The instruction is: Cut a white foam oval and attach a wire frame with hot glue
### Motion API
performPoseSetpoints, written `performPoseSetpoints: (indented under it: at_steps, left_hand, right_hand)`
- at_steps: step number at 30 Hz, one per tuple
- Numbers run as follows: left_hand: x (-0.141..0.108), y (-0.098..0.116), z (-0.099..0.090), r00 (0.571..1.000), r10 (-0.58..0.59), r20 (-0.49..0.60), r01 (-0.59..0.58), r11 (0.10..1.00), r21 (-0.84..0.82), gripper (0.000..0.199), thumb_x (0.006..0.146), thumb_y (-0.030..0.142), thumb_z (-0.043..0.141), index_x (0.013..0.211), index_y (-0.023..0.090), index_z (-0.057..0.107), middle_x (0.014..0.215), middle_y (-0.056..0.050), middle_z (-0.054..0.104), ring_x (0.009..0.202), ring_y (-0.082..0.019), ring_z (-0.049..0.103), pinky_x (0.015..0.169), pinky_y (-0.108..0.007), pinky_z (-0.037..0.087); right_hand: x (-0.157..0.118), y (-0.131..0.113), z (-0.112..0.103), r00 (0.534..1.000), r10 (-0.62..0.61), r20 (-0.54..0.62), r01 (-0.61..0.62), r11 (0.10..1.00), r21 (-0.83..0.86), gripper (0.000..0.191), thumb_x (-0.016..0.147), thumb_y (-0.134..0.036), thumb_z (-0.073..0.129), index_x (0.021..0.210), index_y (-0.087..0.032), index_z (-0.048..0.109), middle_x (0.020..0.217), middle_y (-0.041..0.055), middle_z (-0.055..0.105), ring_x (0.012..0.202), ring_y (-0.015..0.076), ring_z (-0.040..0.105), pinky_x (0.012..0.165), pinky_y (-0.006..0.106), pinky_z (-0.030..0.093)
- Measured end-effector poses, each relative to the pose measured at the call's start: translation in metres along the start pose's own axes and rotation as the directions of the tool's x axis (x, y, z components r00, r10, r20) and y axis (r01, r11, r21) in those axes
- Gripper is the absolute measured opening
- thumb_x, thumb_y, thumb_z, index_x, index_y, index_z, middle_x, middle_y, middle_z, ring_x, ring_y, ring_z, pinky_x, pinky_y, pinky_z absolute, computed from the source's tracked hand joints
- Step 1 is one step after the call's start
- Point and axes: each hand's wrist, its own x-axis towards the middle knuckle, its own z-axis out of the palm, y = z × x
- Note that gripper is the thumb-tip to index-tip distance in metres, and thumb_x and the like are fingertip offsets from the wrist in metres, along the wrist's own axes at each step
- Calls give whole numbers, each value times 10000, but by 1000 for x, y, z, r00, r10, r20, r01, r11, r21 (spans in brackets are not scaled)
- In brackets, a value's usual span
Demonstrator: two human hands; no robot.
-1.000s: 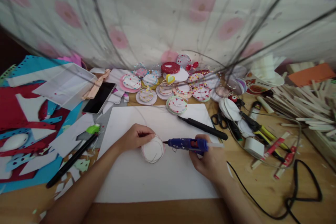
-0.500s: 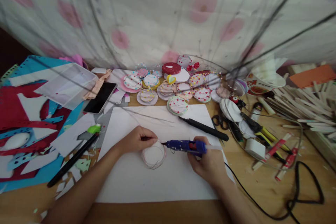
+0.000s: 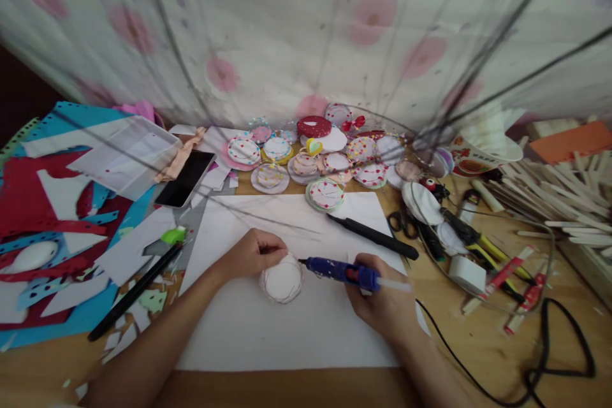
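Observation:
My left hand (image 3: 255,254) pinches the upper left edge of a round white paper disc (image 3: 283,282), whose rim is wound with thin reddish-white string or wire. Beneath it lies a large white sheet of paper (image 3: 229,338). A blue glue gun (image 3: 337,269) with a clear glue stick at its back is gripped in my right hand (image 3: 382,303). Its dark nozzle points left, close to the upper right rim of the disc; whether it touches is too small to tell. The fingertips of my left hand are partly hidden by the disc's edge.
Several decorated paper discs (image 3: 325,194) line the back. A black pen-like tool (image 3: 377,236), scissors (image 3: 403,223), pliers (image 3: 482,248) and wooden sticks (image 3: 554,191) lie right, with a black cord (image 3: 454,357). Left are coloured paper scraps (image 3: 29,197), a phone (image 3: 185,178) and a plastic box (image 3: 127,156).
The glue gun's nozzle has shifted slightly right and down along the disc's rim. My left hand still pinches the disc, and the whole view has moved a little.

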Motion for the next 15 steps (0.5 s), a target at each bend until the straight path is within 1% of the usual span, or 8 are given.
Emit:
performPoseSetpoints:
  at_steps: [4,9,15]
  left_hand:
    - [-1,3,0,1000,-3,8,3,1000,6,242,774,295,533,741,85,650,576,15,498,537,-83,413,483,-177,312]
    - [-1,4,0,1000,-4,17,4,1000,4,255,774,303,525,743,79,642,576,16,482,534,-81,398,477,-178,305]
    - [0,5,0,1000,9,1,-9,1000,23,252,765,297,528,735,80,651,572,11,490,534,-84,402,471,-176,307]
  right_hand:
    - [0,0,2,1000,5,-27,-4,999,33,95,751,-227,517,840,-192,510,588,-15,597,496,151,575,482,234,381]
    - [0,-1,4,999,-25,-30,25,1000,13,93,761,-225,516,847,-191,507,619,-5,604,527,159,591,500,240,390]
    - [0,-2,4,998,-40,-48,41,999,26,86,765,-216,510,846,-189,498,610,-12,591,507,148,579,493,235,384]
